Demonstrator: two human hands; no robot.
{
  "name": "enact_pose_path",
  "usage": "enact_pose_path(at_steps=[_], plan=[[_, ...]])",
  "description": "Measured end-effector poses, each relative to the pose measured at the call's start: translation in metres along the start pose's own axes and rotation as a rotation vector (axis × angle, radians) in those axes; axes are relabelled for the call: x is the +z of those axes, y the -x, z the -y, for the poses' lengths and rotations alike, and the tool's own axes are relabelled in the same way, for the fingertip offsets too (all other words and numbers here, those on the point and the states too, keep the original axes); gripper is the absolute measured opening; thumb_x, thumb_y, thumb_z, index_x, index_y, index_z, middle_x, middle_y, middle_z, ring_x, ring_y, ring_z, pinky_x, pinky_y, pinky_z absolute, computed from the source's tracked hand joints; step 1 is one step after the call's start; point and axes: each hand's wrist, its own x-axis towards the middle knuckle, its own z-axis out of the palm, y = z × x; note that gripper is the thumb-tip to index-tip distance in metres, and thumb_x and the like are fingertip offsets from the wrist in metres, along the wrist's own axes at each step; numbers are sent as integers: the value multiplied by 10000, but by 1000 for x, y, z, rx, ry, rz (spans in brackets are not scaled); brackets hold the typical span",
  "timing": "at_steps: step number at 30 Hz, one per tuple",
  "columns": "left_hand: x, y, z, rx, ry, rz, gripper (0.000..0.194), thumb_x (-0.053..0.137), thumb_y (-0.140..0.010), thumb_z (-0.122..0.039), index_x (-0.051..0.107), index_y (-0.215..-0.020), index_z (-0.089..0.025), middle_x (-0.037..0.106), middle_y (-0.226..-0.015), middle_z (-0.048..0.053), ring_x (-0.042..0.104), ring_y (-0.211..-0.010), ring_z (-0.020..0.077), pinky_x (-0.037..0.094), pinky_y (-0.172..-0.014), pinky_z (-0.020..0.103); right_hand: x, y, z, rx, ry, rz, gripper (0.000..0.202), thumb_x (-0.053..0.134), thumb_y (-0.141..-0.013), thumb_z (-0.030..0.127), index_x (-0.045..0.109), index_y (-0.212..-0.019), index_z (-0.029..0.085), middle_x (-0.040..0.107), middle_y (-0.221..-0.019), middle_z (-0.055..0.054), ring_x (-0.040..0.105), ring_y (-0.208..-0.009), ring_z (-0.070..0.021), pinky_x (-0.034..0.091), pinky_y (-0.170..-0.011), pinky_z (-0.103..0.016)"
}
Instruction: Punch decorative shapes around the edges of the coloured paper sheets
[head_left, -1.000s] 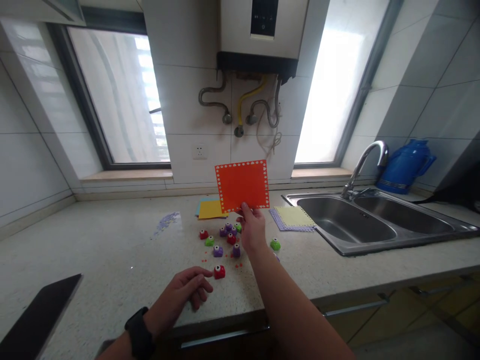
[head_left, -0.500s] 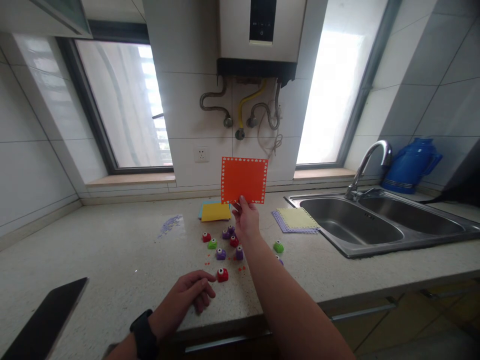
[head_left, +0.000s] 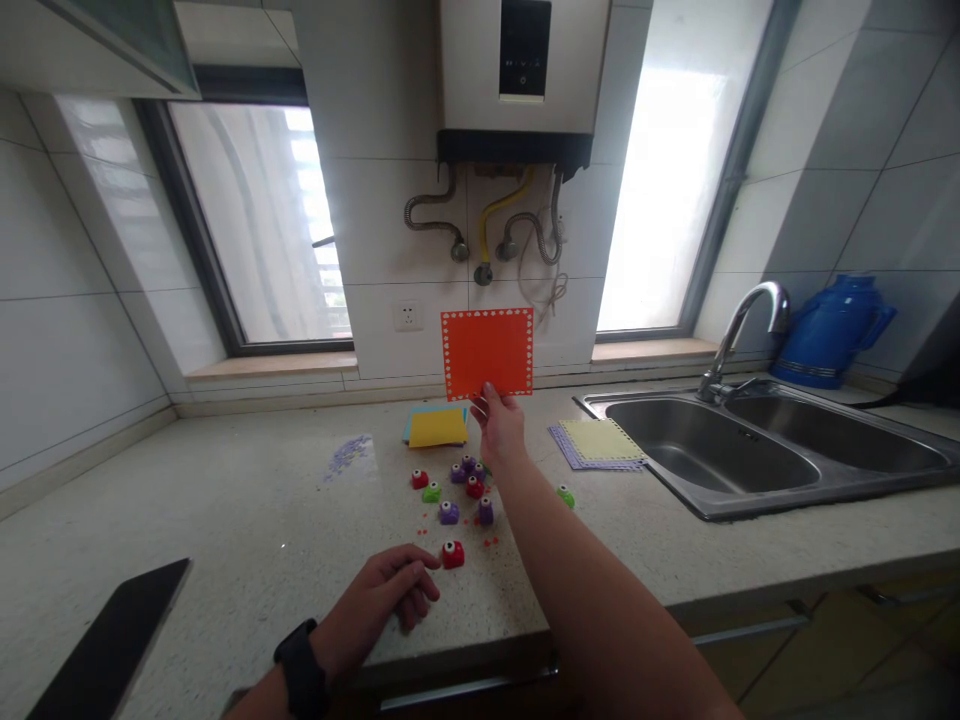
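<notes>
My right hand holds up an orange-red sheet by its lower edge, thumb in front; small cut-out shapes run along all its edges. My left hand rests near the counter's front edge, fingers loosely curled but apart, holding nothing. Its index fingertip is beside a red punch. Behind it stand several small punches, among them a purple one, a green one and a red one. Tiny orange-red cut-outs lie scattered among them.
A yellow sheet lies over blue ones behind the punches. Pale yellow and purple sheets lie beside the sink. Purple bits are at the left, a black flat object at front left, a blue jug at back right.
The view has shifted slightly. My right hand still holds the sheet, which is a little higher and more tilted. My left hand stays beside the red punch.
</notes>
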Motion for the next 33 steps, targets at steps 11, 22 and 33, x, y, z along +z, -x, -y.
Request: enact_pose_path(at_steps=[11, 22, 33], plan=[[0, -1, 1, 5, 5, 11, 357, 675, -887, -457, 732, -986, -119, 736, -760, 74, 605, -562, 125, 474, -506, 241, 0, -9, 14, -87, 247, 68, 319, 757, -687, 463, 633, -847, 216, 740, -866, -40, 681, -739, -169, 486, -696, -300], [1, -1, -1, -17, 17, -8, 381, 700, -858, -477, 727, -990, -121, 738, -765, 79, 603, -570, 132, 472, -509, 249, -13, -68, 121, -237, 740, 387, 150, 736, -721, 305, 729, -817, 191, 727, -821, -9, 617, -813, -191, 457, -804, -331], [3, 1, -4, -13, 12, -36, 413, 722, -829, -513, 740, -976, -128, 735, -760, 86, 611, -579, 145, 463, -505, 252, 8, -88, 167, -175, 855, 387, 59, 765, -732, 119, 728, -752, 161, 672, -667, -26, 609, -776, -226, 479, -741, -366]])
